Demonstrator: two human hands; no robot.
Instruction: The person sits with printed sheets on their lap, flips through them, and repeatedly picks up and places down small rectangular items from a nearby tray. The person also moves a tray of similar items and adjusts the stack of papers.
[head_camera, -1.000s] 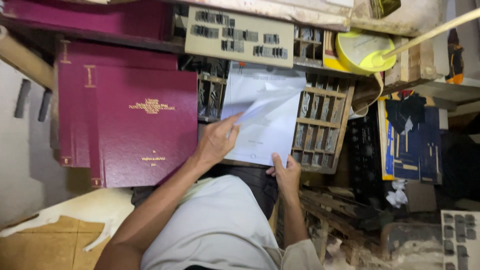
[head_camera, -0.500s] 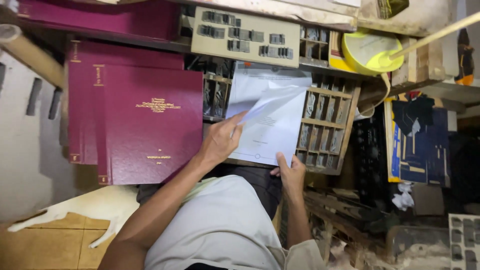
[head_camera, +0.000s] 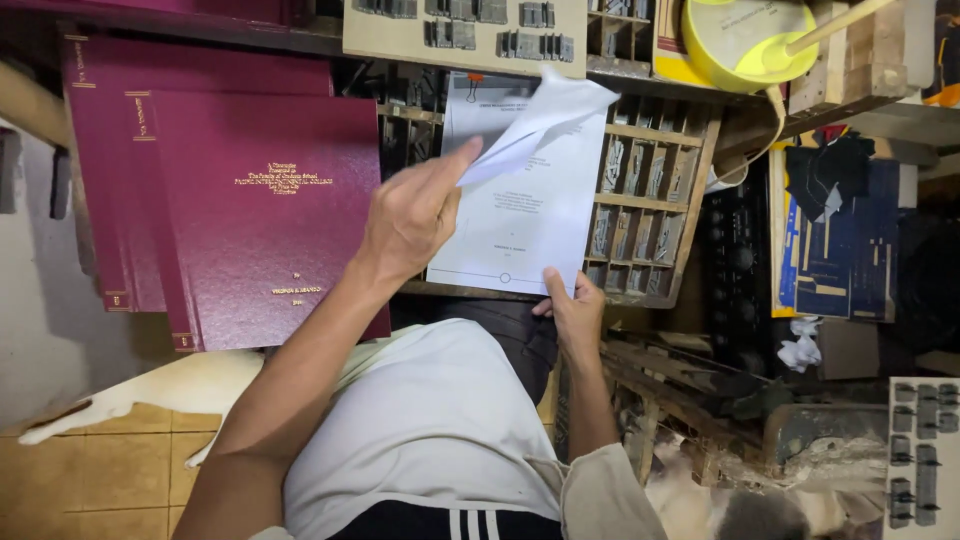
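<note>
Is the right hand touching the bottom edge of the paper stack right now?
Touching. The head view shows the right hand with its thumb and fingertips pressed on the lower edge of the paper stack.

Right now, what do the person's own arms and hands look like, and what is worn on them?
Both arms are bare from wrist to above the elbow. The left hand and right hand wear no gloves, rings or watch that I can see. A pale sleeve edge shows at the right upper arm.

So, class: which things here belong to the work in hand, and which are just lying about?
In hand:
left hand lifting the top sheet
right hand steadying the paper stack

Lying about:
maroon hardbound books
wooden compartment tray
yellow bowl
crumpled paper
</note>
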